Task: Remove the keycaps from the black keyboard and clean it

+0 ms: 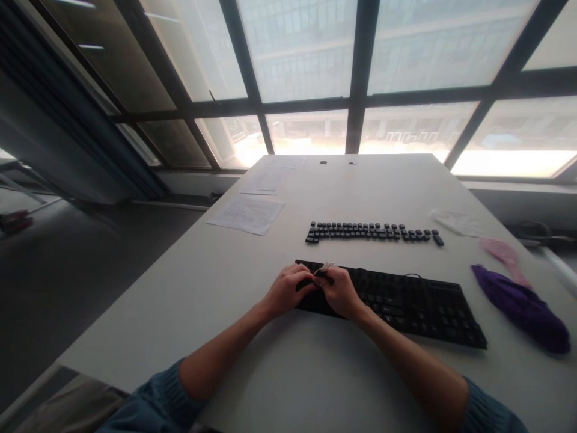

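A black full-size keyboard point(419, 304) lies at a slant on the white table, with its left end under both hands. My left hand point(288, 290) is closed above that end, thumb and fingertips pinched together close to my right fingertips. My right hand point(339, 293) is also closed, and a crumpled whitish scrap point(327, 266) sticks up from its fingers. Something small and dark shows between the two hands, too small to name. Behind the keyboard, detached black keycaps point(360, 231) stand in several rows laid out like a keyboard.
Printed paper sheets point(247, 214) lie along the left side of the white table point(180, 325). At the right are a clear plastic bag point(457, 222), a pink brush-like object point(502, 252) and a purple cloth point(520, 307). Large windows point(306, 48) stand beyond the far edge.
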Demonstrator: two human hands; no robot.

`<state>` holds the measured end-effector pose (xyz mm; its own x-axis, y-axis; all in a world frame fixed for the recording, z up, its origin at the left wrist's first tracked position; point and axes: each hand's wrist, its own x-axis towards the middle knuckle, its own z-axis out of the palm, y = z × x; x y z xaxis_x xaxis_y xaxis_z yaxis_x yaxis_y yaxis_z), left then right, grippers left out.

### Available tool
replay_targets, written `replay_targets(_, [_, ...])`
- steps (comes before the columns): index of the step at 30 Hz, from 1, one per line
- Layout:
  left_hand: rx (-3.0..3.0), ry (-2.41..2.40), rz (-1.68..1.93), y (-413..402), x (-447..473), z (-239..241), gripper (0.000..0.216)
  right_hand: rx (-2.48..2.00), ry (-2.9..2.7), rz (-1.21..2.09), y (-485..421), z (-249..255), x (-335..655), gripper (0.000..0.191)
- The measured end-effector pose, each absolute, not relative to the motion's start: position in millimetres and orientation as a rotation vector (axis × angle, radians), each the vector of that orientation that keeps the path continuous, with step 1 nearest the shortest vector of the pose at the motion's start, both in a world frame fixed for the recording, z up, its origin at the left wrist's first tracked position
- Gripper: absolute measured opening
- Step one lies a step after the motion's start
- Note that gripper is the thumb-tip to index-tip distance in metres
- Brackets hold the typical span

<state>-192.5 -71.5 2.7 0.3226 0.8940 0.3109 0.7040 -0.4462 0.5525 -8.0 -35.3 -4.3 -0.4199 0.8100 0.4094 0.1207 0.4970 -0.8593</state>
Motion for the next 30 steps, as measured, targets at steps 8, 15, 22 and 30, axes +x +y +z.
replay_targets(8, [2.264, 1.459, 0.935, -72.3, -190.3, -4.4, 0.011, -0.773, -1.861, 0.949, -35.7, -4.7, -12.5, 0.018])
replay_targets(15, [2.158, 1.509, 0.98, -71.9, -191.5, -9.8, 0.026, -0.843, -1.839, 0.937, -35.1, -5.0, -11.3, 0.018])
replay_targets(22, [2.394, 1.377, 0.911, -69.7, -198.4, 9.4, 0.022, -0.863, -1.71, 1.018, -33.2, -5.2, -12.0, 0.016])
replay_targets(30, [2.415, 1.255, 0.903, -66.7, -196.6, 12.2, 0.018, -0.935, -1.657, 1.057, -30.5, -7.4, -13.8, 0.02])
